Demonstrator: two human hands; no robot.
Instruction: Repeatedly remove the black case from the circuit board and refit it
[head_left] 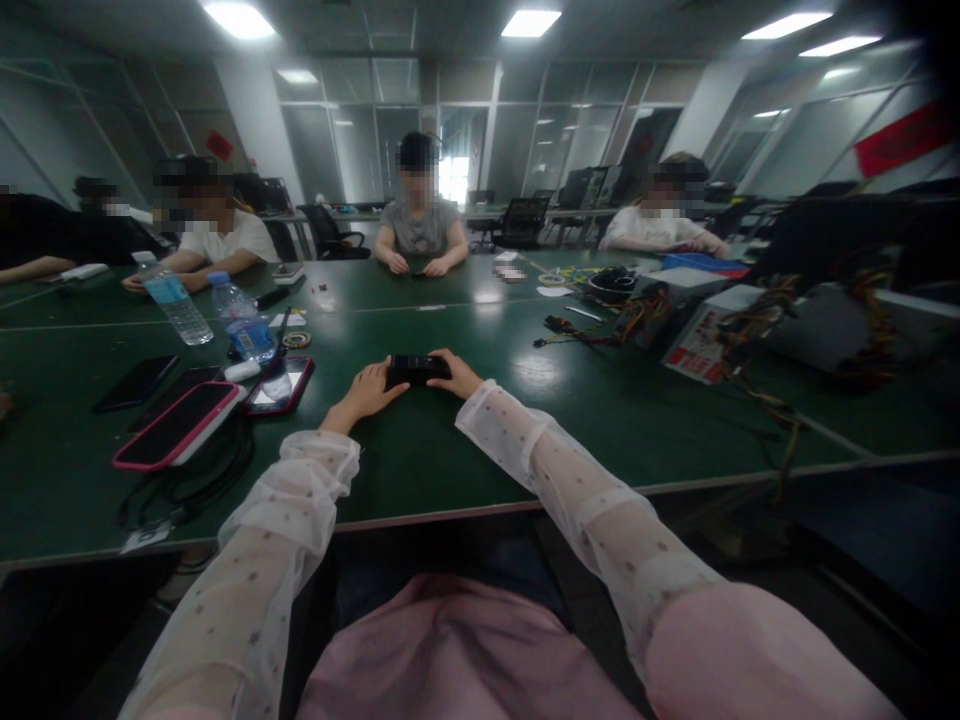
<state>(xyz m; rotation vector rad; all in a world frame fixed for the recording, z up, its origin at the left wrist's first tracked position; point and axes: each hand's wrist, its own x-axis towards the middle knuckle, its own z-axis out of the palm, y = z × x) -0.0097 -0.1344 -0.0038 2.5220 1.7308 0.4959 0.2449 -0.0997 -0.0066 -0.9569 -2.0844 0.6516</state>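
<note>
A small black device (pixel 418 370) rests on the green table in the middle of the view, its top face partly glossy. My left hand (pixel 369 390) grips its left end, the thumb along the near edge. On the right end, my right hand (pixel 456 375) holds it with the fingers over the back corner and the thumb in front. Parts of both ends are hidden by my fingers.
Left on the green table (pixel 465 440) are a pink-edged device (pixel 180 425), a red-edged phone (pixel 281 386), dark phones, cables and two bottles (pixel 244 318). Metal boxes with wires (pixel 701 335) stand right. Several people sit across and to the left.
</note>
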